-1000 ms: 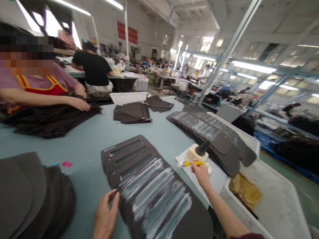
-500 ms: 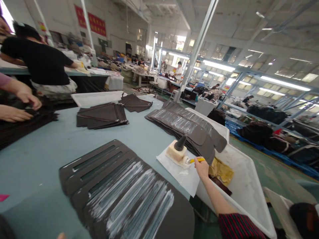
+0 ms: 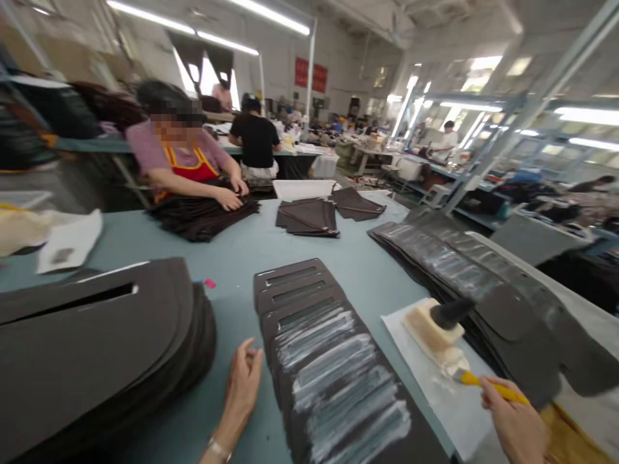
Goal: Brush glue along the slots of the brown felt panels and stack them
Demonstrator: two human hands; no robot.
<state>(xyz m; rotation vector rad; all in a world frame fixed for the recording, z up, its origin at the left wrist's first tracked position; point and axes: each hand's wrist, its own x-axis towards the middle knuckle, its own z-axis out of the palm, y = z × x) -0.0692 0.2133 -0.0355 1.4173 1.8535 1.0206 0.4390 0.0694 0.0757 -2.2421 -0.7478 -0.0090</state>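
A head-worn view over a pale blue counter [image 3: 227, 258] in a busy workshop. In the lower right, the person's right hand [image 3: 515, 419] grasps a brush [image 3: 496, 388] by its yellow handle, fingers closed around it; the wrist and arm are out of frame. The bristle end meets a blob of white paste [image 3: 445, 370], and blur makes it hard to tell where bristles stop and paste begins. Beside the paste, a cream container [image 3: 430, 330] with a black cone [image 3: 452, 312] rests on white paper [image 3: 403, 341]; what the container holds cannot be seen.

At lower centre, overlapping dark panels [image 3: 333, 364] lie fanned on the counter, slots showing at their far ends. Streaky white coating covers much of the nearest panel, whose near end is cut off by the bottom edge. Just left of them, the left hand [image 3: 244, 377] has its fingers loosely curled and released, with nothing visibly held. A band [image 3: 220, 449] on that wrist is partly cropped.

A tall dark stack [image 3: 111, 348] fills the lower left, cut off by the frame. To the right, a streaked pile [image 3: 464, 283] lies partly behind the cone. Across the counter, a co-worker [image 3: 186, 158] bends over dark pieces [image 3: 203, 219] too crumpled to identify.
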